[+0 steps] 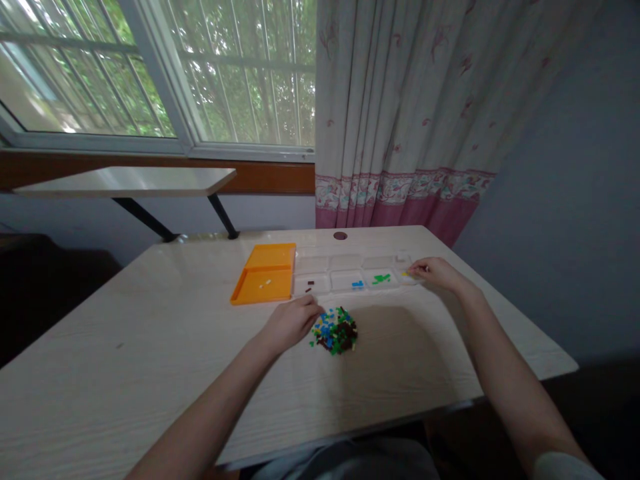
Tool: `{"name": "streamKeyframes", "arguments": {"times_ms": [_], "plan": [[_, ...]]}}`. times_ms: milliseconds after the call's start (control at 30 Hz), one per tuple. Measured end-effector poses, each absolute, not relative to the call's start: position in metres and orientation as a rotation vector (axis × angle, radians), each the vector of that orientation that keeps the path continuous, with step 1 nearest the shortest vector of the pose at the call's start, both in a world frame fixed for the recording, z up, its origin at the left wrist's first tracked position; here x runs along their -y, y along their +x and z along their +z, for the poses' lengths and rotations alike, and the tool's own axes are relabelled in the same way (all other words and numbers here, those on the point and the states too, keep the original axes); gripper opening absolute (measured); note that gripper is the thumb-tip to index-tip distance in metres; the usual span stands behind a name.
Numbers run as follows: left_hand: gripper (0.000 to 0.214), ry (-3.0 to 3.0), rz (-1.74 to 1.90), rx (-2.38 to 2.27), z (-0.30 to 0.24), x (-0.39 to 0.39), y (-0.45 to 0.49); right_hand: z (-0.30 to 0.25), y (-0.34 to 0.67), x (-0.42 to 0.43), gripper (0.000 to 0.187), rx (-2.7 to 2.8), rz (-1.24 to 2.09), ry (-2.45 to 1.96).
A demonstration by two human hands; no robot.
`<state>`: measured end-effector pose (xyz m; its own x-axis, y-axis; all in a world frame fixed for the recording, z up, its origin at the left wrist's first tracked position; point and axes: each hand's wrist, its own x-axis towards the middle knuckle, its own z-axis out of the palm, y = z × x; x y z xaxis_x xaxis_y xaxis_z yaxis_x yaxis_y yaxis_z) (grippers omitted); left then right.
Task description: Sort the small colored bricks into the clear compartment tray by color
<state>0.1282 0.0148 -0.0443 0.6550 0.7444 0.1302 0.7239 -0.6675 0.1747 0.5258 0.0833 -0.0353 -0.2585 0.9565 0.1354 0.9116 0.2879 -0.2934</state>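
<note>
A pile of small building bricks (342, 335) in brown, green, blue and pale colours lies on the table. My left hand (292, 323) is at the pile's left edge, its fingers closed together; whatever they grip is hidden. Behind the pile sits a clear compartment tray (346, 272). Brown bricks (311, 283), blue bricks (357, 285) and green bricks (382, 279) lie in separate front compartments. My right hand (438, 272) reaches over the far-right front compartment, fingertips pinched just beside yellow bricks (405, 274). Anything between those fingertips is too small to make out.
An orange two-part tray (273, 256) adjoins the clear tray's left side, with a few pale bricks (265, 283) in its front part. A raised shelf (150, 180) stands on black legs at the back left. A round cable hole (340, 236) is near the table's back edge.
</note>
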Motion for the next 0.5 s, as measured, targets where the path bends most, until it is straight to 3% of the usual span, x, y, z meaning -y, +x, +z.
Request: {"name": "streamKeyframes", "arguments": {"times_ms": [500], "plan": [[0.025,2.761,0.312,-1.218,-0.049,-0.017,0.132,-0.024,0.459,-0.065,0.027,2.298,0.069,-1.580]]}}
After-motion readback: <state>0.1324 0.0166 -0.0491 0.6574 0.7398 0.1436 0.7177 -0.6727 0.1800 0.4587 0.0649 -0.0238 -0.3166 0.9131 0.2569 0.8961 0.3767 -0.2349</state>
